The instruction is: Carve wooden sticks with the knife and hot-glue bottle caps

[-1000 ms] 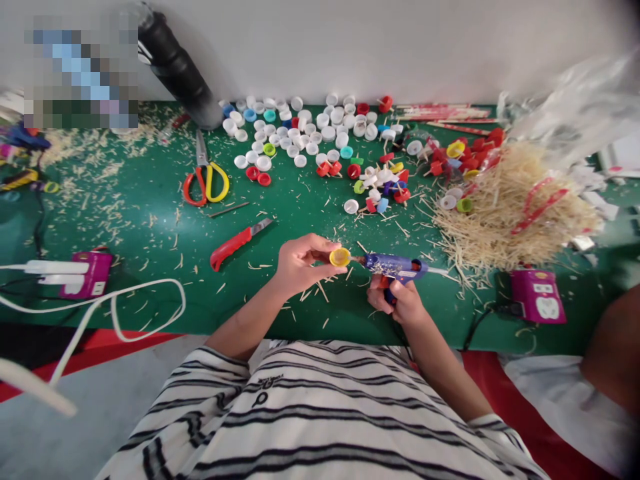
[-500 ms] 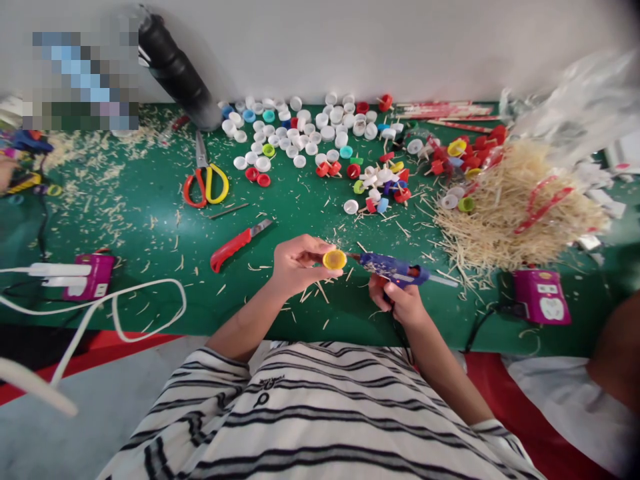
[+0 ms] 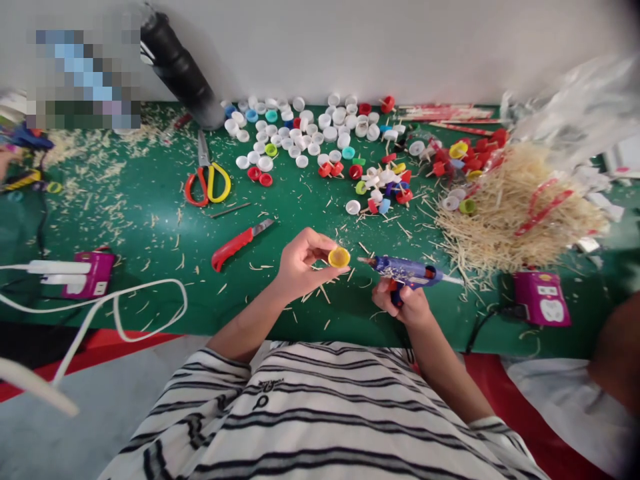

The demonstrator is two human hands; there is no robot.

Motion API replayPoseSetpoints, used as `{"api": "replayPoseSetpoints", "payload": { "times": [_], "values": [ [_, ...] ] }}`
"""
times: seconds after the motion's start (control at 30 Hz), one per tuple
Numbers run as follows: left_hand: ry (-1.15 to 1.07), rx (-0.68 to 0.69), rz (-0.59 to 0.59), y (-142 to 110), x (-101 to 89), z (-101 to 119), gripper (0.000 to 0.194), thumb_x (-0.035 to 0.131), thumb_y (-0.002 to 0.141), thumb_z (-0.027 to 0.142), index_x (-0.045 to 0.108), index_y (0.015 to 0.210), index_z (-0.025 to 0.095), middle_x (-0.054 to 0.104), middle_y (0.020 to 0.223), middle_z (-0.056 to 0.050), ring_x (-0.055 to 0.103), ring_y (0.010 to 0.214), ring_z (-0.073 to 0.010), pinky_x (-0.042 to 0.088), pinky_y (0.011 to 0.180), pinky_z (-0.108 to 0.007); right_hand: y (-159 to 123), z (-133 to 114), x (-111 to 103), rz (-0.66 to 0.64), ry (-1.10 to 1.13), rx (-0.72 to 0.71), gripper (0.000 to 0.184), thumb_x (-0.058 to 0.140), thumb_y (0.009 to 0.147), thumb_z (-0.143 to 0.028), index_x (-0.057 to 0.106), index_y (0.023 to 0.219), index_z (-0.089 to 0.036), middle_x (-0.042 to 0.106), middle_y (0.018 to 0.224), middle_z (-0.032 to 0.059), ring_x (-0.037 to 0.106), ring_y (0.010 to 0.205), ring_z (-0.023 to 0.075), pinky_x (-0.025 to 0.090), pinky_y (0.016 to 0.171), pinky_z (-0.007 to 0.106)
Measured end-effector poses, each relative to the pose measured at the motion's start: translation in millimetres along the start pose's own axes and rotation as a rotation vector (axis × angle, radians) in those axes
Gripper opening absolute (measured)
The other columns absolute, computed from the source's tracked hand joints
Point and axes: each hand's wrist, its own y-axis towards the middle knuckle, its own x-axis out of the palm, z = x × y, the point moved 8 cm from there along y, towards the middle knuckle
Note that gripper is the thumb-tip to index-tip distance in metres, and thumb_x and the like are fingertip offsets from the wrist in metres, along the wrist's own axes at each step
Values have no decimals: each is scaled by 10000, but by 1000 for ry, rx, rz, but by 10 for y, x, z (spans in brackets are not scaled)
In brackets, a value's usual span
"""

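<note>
Left hand [image 3: 301, 267] grips round yellow plastic cap [image 3: 339, 257]; right hand [image 3: 403, 301] grasps smooth blue glue gun [image 3: 407, 272], nozzle apart from cap.

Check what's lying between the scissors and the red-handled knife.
A thin dark rod lies on the green tabletop between the scissors and the red-handled knife, touching neither. Shows in the head view.

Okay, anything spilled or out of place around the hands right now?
Yes: pale slivers lie scattered across the green table, some sticking to the glue gun, which looks untidy. The red knife also lies with its blade exposed.
</note>
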Motion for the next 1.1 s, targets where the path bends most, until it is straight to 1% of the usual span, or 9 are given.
{"api": "replayPoseSetpoints", "payload": {
  "times": [0.2, 0.43, 0.57, 0.67, 0.77, 0.87, 1.0, 1.07, 1.1],
  "values": [
    [73, -17, -8, 5, 26, -7, 401, 884, 651, 186, 583, 915, 211, 695, 850, 10, 707, 735, -114, 600, 632, -222, -26, 73, -13, -29, -48, 13, 446, 638, 848, -648, 650, 888, -204, 440, 391, -82, 267, 304, 76, 246, 386, 246],
    [92, -20, -34, -7, 36, -7, 366, 888, 651, 198, 611, 891, 206, 721, 860, -4, 730, 757, -135, 625, 639, -242, -45, 109, -49, -39, -124, -2, 396, 649, 882, -562, 710, 962, -178, 501, 454, -45, 337, 355, 93, 288, 403, 260],
    [63, -27, -26, -4, 21, -19, 360, 907, 620, 211, 630, 849, 191, 728, 819, -1, 725, 730, -130, 625, 622, -233, -63, 112, -83, -3, -188, -5, 355, 698, 857, -520, 735, 938, -176, 543, 503, -17, 406, 400, 113, 346, 422, 282],
    [34, -84, -18, -18, 8, -78, 374, 924, 587, 235, 635, 819, 184, 736, 815, -11, 717, 711, -131, 622, 607, -236, -84, 110, -164, 57, -250, -26, 338, 742, 817, -511, 744, 927, -191, 580, 533, -1, 451, 424, 134, 394, 436, 307],
    [-16, -141, -17, -41, 8, -143, 380, 932, 565, 201, 646, 814, 183, 743, 822, -11, 714, 702, -123, 622, 615, -233, -120, 98, -269, 131, -320, -65, 326, 776, 787, -497, 752, 926, -203, 609, 558, 13, 481, 429, 149, 419, 434, 321],
    [-67, -172, -12, -52, 16, -186, 391, 934, 544, 156, 650, 811, 179, 748, 817, -4, 717, 698, -116, 616, 612, -219, -150, 68, -314, 160, -385, -106, 310, 796, 770, -482, 747, 895, -203, 627, 576, 17, 508, 429, 154, 435, 436, 320],
    [-136, -182, 0, -13, 2, -187, 402, 938, 537, 156, 634, 798, 172, 747, 777, 8, 714, 647, -120, 602, 545, -213, -130, -98, -203, 108, -505, -212, 244, 759, 814, -444, 722, 863, -207, 642, 604, 13, 544, 453, 146, 446, 443, 290],
    [-207, -169, 43, 35, -64, -157, 402, 934, 552, 161, 611, 791, 179, 742, 756, 24, 696, 573, -114, 584, 481, -212, -98, -193, -81, 45, -640, -262, 201, 764, 815, -387, 725, 907, -213, 647, 611, 3, 549, 459, 134, 456, 458, 271],
    [-244, -154, 76, 62, -113, -135, 401, 929, 561, 157, 600, 789, 184, 739, 746, 33, 683, 540, -110, 573, 452, -210, -83, -222, -15, 3, -730, -277, 215, 784, 794, -366, 728, 937, -215, 654, 613, 1, 553, 464, 132, 462, 467, 265]
  ]
}}
